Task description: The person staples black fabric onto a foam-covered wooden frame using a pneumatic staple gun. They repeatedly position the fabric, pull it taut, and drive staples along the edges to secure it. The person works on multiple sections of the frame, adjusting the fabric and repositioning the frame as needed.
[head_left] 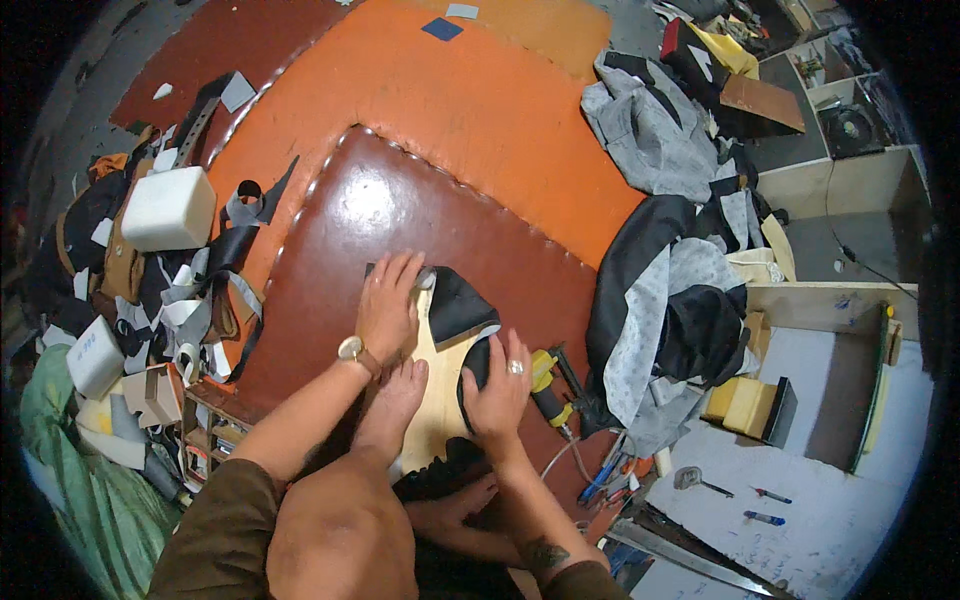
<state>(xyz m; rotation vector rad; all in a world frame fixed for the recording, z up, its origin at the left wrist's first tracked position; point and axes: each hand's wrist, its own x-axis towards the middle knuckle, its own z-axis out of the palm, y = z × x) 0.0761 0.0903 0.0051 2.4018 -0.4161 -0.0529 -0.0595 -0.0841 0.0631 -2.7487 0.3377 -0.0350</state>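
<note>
Between my hands lies a pale cream, smooth board-like piece (440,385) with black material (460,308) folded over its far end. My left hand (390,305), a watch at its wrist, rests flat on the piece's upper left edge, fingers stretched out. My right hand (497,388), with a ring, lies on the right edge over more black material, fingers extended and thumb apart; its fingertips' contact is partly hidden. My bare foot (397,395) presses at the left edge of the piece. Dark material with a jagged edge (445,462) lies at the near end.
A yellow-and-black power tool (548,390) with a cord lies right of my right hand. Grey and black cloth (650,320) is heaped farther right. A white block (168,208) and scraps sit at left. Brown padded mat (400,190) lies beneath; pens (764,518) rest on a white surface.
</note>
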